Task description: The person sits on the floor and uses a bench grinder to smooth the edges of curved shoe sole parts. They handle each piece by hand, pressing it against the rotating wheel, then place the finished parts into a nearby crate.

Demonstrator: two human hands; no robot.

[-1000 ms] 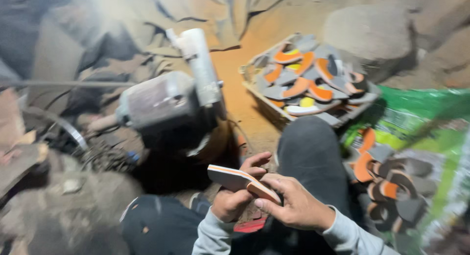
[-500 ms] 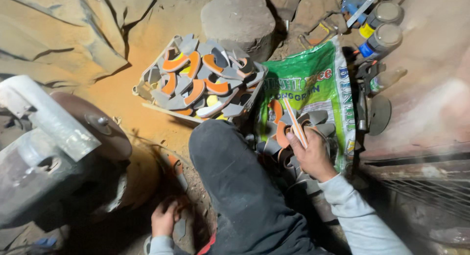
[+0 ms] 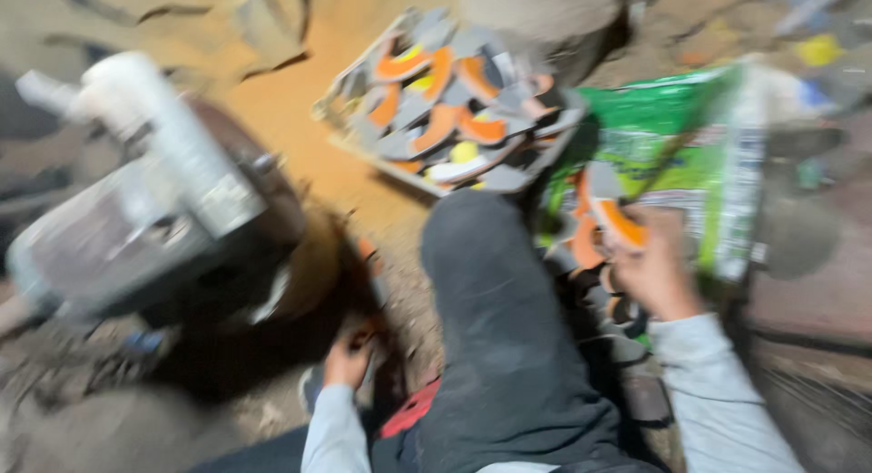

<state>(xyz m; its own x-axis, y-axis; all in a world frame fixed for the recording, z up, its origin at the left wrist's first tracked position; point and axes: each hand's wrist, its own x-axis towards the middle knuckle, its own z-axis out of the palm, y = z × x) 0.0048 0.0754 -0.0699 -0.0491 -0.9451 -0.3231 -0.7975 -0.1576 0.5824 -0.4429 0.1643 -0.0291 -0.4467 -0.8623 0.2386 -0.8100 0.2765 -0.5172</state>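
Pale grey long sleeves, dark dusty trousers, bare hands.

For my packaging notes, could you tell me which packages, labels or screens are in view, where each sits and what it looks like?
Green printed sack: on the ground at right, beyond the right hand, flattened, green with a white edge, blurred.
Labels, signs, screens: none can be made out.

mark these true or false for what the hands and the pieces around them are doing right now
1. The right hand holds an orange and grey piece. True.
2. The left hand grips the grey machine. False: it is down by the ground, apart from it.
3. The green bag lies by the right hand. True.
4. The tray of pieces is empty. False: it is heaped with orange and grey pieces.
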